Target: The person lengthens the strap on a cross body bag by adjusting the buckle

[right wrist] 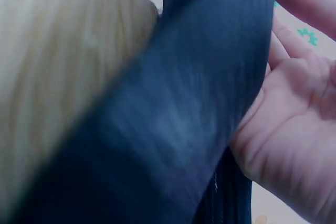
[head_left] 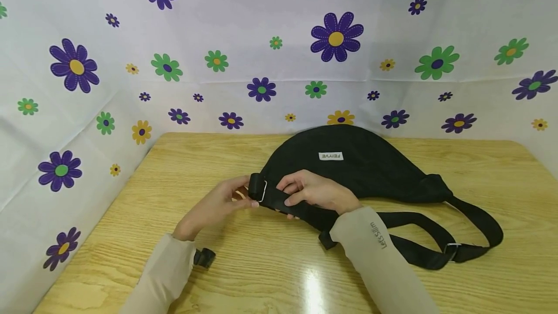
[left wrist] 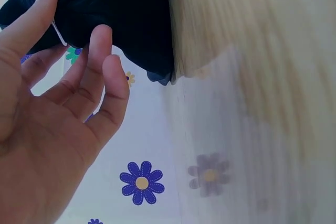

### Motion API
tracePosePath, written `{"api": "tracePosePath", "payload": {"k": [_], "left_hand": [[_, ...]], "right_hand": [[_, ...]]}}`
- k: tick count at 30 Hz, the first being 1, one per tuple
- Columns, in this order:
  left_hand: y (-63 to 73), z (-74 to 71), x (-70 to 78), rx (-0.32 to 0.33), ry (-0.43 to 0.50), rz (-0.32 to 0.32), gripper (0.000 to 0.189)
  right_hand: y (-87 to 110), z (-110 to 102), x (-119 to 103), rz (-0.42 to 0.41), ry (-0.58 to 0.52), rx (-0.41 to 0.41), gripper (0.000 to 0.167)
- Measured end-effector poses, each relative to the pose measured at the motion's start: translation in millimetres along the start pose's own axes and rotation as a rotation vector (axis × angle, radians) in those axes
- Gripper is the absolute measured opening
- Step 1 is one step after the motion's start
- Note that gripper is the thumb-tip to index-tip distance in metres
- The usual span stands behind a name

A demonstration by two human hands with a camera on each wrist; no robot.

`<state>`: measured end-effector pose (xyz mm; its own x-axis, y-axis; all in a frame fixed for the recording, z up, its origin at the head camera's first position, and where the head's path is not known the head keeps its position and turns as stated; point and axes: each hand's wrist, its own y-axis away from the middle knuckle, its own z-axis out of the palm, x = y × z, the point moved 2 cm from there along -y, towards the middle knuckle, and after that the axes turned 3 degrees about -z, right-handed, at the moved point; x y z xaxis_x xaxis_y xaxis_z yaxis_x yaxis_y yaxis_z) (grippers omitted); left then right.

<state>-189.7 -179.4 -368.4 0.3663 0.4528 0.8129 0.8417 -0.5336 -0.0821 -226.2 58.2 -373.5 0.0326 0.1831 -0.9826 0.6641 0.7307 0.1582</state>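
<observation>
A black waist bag [head_left: 366, 173] with a white label [head_left: 331, 156] lies on the table, its curved side towards the back; the label reads upside down. From its left end a wide black strap [head_left: 311, 213] passes through a metal slider [head_left: 263, 191] and loops over. My left hand [head_left: 220, 202] holds this looped end beside the slider, thumb in front and fingers behind. Just right of the slider, my right hand [head_left: 320, 192] pinches the strap between thumb and fingers. The strap [right wrist: 173, 119] covers much of the right wrist view and hides some fingertips.
A second strap [head_left: 488, 222] with its own metal slider [head_left: 452, 251] curls at the bag's right. One black end piece [head_left: 326, 239] shows by the right sleeve, another [head_left: 205, 258] by the left sleeve. Flowered cloth [head_left: 270, 23] hangs behind the wooden table [head_left: 244, 280] and at its left.
</observation>
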Motion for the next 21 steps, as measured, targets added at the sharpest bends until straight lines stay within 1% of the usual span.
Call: {"api": "tracePosePath", "payload": {"k": [3,7,11,14,16,19,21], "left_hand": [[0.3,-0.6,-0.8,0.004,0.004,-0.004,0.027],[1.0,-0.3,-1.4,0.006,0.006,0.0,0.026],[0.6,0.9,-1.5,0.004,-0.003,0.011,0.025],[-0.4,2.5,-0.8,0.003,-0.017,0.013,0.025],[-1.2,4.0,0.3,-0.004,-0.016,0.004,0.025],[-1.9,6.1,1.3,-0.013,-0.017,0.008,0.025],[-2.1,6.8,2.6,-0.015,-0.014,0.001,0.026]], "right_hand": [[2.4,-2.8,0.2,0.005,-0.035,-0.022,0.031],[1.2,-1.6,0.6,-0.047,-0.048,-0.038,0.029],[-2.7,2.6,0.4,-0.118,0.01,-0.008,0.025],[-4.5,7.5,-2.1,-0.135,0.011,0.02,0.026],[-5.5,11.5,-3.8,-0.141,-0.03,0.026,0.027],[-6.8,16.4,-5.7,-0.149,-0.098,0.037,0.028],[-7.6,18.1,-6.2,-0.152,-0.118,0.052,0.028]]}}
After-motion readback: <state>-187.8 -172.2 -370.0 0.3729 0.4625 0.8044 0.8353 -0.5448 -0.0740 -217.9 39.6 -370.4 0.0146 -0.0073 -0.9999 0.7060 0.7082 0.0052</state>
